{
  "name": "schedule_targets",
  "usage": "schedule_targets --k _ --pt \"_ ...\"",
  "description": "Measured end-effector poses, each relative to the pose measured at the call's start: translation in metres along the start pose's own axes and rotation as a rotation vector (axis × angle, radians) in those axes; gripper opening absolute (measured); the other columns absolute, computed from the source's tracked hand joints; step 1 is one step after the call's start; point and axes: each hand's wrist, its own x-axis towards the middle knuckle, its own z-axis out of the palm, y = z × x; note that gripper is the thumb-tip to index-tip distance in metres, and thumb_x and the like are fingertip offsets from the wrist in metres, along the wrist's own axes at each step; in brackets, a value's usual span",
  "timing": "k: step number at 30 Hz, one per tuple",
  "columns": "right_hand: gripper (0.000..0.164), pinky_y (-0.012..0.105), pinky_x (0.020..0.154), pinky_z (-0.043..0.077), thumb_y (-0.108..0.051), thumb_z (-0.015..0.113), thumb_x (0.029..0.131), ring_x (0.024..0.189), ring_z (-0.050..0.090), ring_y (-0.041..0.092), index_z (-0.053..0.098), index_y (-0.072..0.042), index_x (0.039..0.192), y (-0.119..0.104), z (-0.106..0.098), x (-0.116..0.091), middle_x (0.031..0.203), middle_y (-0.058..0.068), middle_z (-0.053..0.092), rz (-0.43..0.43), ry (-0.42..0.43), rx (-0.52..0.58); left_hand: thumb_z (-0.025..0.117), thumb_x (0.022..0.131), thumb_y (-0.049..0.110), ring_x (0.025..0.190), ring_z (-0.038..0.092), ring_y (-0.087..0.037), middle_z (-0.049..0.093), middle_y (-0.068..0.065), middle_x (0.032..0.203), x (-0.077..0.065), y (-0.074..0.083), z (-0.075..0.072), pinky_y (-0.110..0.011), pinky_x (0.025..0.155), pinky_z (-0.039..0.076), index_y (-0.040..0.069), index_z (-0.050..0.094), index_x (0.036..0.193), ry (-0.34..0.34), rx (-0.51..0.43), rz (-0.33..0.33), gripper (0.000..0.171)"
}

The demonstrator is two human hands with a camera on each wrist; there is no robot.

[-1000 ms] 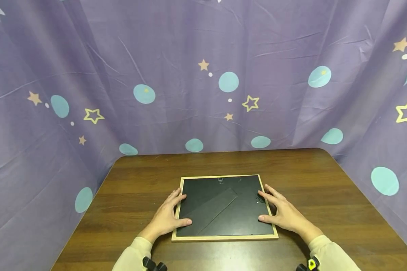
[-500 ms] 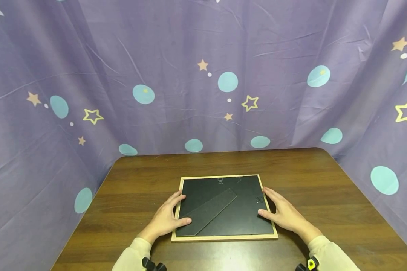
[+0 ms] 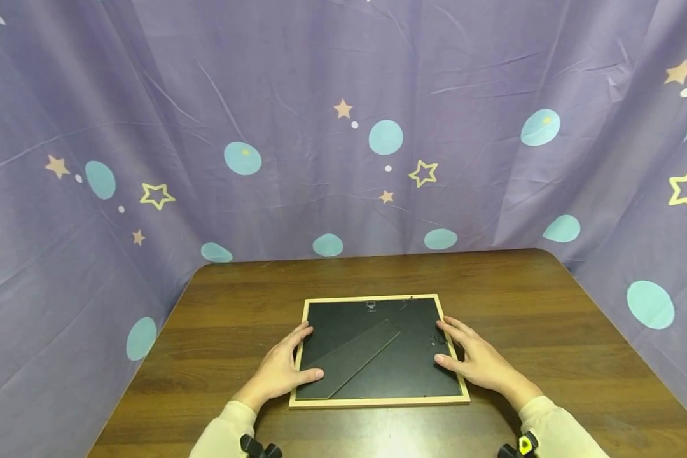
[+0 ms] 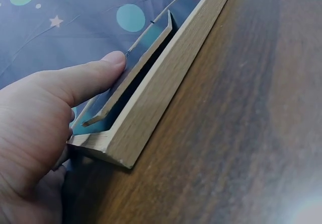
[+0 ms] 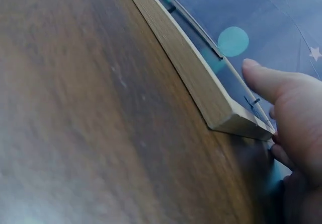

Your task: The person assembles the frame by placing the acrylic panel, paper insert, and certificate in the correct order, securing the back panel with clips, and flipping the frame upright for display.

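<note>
A picture frame (image 3: pixel 372 402) of pale wood lies face down on the table, its black backing board (image 3: pixel 343 318) upward. A stand leg (image 3: pixel 360 359) slants across the board, its edge slightly raised in the left wrist view. My left hand (image 3: pixel 279 367) grips the frame's left side, the thumb (image 4: pixel 103 75) over the backing and the other fingers along the outer edge. My right hand (image 3: pixel 483 362) is at the right side with relaxed fingers touching the edge. Its thumb (image 5: pixel 261 75) stands a little above the board. Fingers below the frame's rim are partly hidden.
The brown wooden table (image 3: pixel 223 331) extends around the frame on all sides. A purple curtain (image 3: pixel 298 191) with stars and blue ovals hangs behind the table and along both sides. A small metal hanger (image 3: pixel 371 306) sits at the board's far edge.
My right fingers lift off the board toward the frame's edge, then one fingertip comes back onto the rim. The right thumb shifts slightly away from me. The left hand and the frame stay nearly still.
</note>
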Motion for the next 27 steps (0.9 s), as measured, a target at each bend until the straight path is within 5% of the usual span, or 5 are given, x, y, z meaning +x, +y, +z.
schedule_targets --k 22,27 --pt "0.079 0.059 0.099 0.038 -0.055 0.070 0.080 0.133 0.039 0.037 0.048 -0.011 0.141 0.007 0.000 -0.002 0.151 0.010 0.036 -0.007 -0.014 -0.005 0.081 0.071 0.052 0.137 0.034 -0.034 0.028 -0.006 0.155 0.000 -0.001 0.000 -0.056 0.103 0.036 0.012 0.054 0.137 -0.071 0.024 -0.014 0.082" --pt "0.061 0.054 0.101 0.037 -0.041 0.072 0.085 0.131 0.043 0.033 0.056 -0.009 0.133 0.016 -0.007 -0.003 0.145 0.008 0.046 -0.027 0.040 0.081 0.080 0.071 0.052 0.137 0.033 -0.033 0.028 -0.004 0.156 0.002 -0.001 0.000 -0.055 0.104 0.035 0.014 0.054 0.138 -0.071 0.035 -0.026 0.082"
